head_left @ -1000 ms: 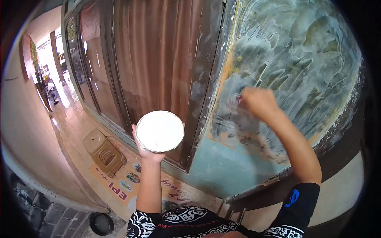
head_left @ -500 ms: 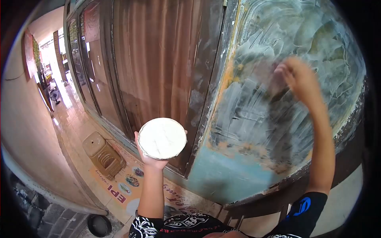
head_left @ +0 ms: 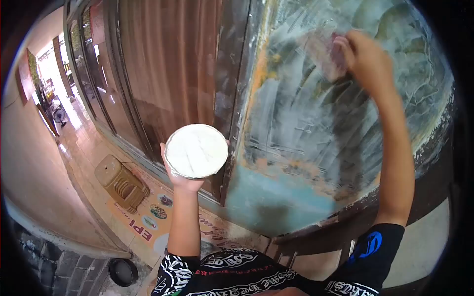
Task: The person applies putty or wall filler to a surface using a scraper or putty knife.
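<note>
On my left hand [head_left: 185, 182] rests a round tub of white paste [head_left: 196, 151], its full surface facing up and the fingers wrapped around its sides. My right hand [head_left: 369, 59] is raised at the upper right, closed on a flat reddish putty spreader [head_left: 327, 55] slightly smeared by motion. The spreader's blade lies against the wall [head_left: 296, 121], which is covered with streaky whitish and grey paste and has orange-brown patches along its left and lower edges. Below the paste, a band of the wall shows plain turquoise.
A brown-framed glass door [head_left: 173, 64] with a curtain behind it stands left of the wall. On the tiled floor are a tan plastic stool [head_left: 121, 180], a printed banner [head_left: 148, 232] and a black round basin [head_left: 122, 272]. A passage runs off at the far left.
My right hand has moved up the wall with the spreader, whose blade now shows more clearly. The whole view has shifted, so the tub and door appear higher and further left.
</note>
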Available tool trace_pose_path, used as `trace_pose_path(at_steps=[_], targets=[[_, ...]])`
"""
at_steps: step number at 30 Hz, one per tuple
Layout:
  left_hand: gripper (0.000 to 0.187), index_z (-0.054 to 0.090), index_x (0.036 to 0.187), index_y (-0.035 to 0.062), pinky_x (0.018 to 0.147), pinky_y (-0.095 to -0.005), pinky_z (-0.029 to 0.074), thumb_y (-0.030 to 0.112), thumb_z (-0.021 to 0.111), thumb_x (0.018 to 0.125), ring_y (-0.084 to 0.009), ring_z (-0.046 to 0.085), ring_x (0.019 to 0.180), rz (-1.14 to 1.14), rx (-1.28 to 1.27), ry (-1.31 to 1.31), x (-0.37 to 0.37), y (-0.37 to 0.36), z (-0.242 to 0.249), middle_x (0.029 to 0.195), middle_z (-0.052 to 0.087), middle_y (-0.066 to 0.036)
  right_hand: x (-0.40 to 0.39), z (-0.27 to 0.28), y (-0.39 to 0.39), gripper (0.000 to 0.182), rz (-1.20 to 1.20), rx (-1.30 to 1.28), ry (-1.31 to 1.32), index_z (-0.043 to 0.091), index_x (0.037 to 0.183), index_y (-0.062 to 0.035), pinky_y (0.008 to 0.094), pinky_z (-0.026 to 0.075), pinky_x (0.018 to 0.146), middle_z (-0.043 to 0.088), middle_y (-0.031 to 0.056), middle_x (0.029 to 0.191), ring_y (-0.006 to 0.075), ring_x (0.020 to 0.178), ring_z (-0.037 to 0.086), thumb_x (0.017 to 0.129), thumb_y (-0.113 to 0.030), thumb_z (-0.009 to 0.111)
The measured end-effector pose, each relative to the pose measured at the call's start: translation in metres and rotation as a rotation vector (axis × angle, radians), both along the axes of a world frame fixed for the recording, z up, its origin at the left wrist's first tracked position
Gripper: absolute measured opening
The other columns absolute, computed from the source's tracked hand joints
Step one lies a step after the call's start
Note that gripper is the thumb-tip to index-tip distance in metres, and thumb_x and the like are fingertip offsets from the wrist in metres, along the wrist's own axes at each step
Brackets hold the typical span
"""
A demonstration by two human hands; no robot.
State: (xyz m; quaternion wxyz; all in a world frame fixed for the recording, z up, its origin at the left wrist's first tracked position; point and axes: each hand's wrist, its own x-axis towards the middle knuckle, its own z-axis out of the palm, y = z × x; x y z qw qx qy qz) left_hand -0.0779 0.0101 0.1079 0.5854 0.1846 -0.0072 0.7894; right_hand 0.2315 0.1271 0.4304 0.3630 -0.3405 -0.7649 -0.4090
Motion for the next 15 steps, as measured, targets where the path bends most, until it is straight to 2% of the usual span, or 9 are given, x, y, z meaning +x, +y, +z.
trace_pose_path(at_steps=[2,4,7,9,10,11,13,15], targets=[[0.082,0.048,0.143,0.0070,0.112,-0.0571,0.038,0.071,0.040,0.093,-0.0399,0.048,0.132,-0.005,-0.028,-0.009,0.002,0.000,0.002,0.147,0.049,-0.016,0.011,0.014,-0.005,0.026,0.073,0.020,0.048,0.064,0.091,-0.0090,0.0482,0.050,0.067,0.068,0.0141,0.084,0.0403,0.079,0.065,0.095,-0.034,0.061],[0.081,0.049,0.143,0.0075,0.112,-0.0563,0.038,0.071,0.040,0.093,-0.0390,0.048,0.132,-0.003,-0.006,0.002,0.003,-0.001,0.002,0.147,0.049,-0.015,0.011,0.001,-0.020,0.025,0.212,-0.152,0.060,0.065,0.094,-0.0109,0.0480,0.050,0.067,0.067,0.0138,0.083,0.0385,0.080,0.065,0.096,-0.035,0.059],[0.080,0.049,0.143,0.0078,0.112,-0.0557,0.039,0.071,0.040,0.094,-0.0385,0.049,0.132,0.027,0.007,0.017,0.005,-0.001,0.000,0.147,0.049,-0.014,-0.007,-0.096,-0.036,0.022,0.096,-0.293,-0.257,0.065,0.091,-0.0121,0.0476,0.052,0.065,0.068,0.0116,0.086,0.0337,0.076,0.068,0.096,-0.033,0.060],[0.079,0.049,0.142,0.0077,0.111,-0.0557,0.039,0.070,0.040,0.094,-0.0387,0.049,0.132,0.022,-0.021,0.001,0.009,-0.003,0.002,0.147,0.050,-0.014,-0.009,-0.168,-0.027,0.015,0.066,-0.505,-0.495,0.064,0.086,-0.0081,0.0446,0.053,0.057,0.067,0.0103,0.086,0.0285,0.078,0.070,0.089,-0.022,0.061],[0.079,0.049,0.142,0.0077,0.111,-0.0557,0.039,0.070,0.040,0.094,-0.0389,0.049,0.132,0.034,-0.028,-0.026,0.012,-0.002,0.002,0.146,0.050,-0.014,-0.003,-0.197,-0.015,0.014,0.123,-0.408,-0.596,0.063,0.084,-0.0064,0.0429,0.054,0.056,0.067,0.0104,0.082,0.0269,0.076,0.071,0.087,-0.019,0.062],[0.079,0.049,0.143,0.0077,0.111,-0.0557,0.039,0.070,0.040,0.094,-0.0390,0.050,0.131,0.047,-0.035,-0.051,0.015,-0.002,0.002,0.146,0.050,-0.015,0.003,-0.200,-0.012,0.014,0.121,-0.416,-0.598,0.063,0.084,-0.0064,0.0429,0.054,0.056,0.067,0.0104,0.082,0.0269,0.076,0.071,0.087,-0.019,0.062],[0.080,0.049,0.143,0.0079,0.111,-0.0551,0.040,0.070,0.041,0.094,-0.0381,0.051,0.131,0.035,-0.029,-0.004,0.014,0.007,0.000,0.145,0.052,-0.014,0.006,-0.184,0.009,0.015,-0.055,-0.330,-0.604,0.064,0.084,-0.0050,0.0444,0.054,0.057,0.068,0.0120,0.080,0.0269,0.073,0.071,0.086,-0.020,0.062],[0.080,0.049,0.143,0.0080,0.110,-0.0544,0.041,0.070,0.041,0.093,-0.0370,0.051,0.130,0.010,-0.003,0.033,0.023,0.005,0.004,0.144,0.053,-0.013,0.008,-0.112,0.004,0.021,-0.182,-0.260,-0.352,0.064,0.085,-0.0051,0.0451,0.054,0.057,0.069,0.0134,0.081,0.0289,0.072,0.071,0.089,-0.025,0.061]])
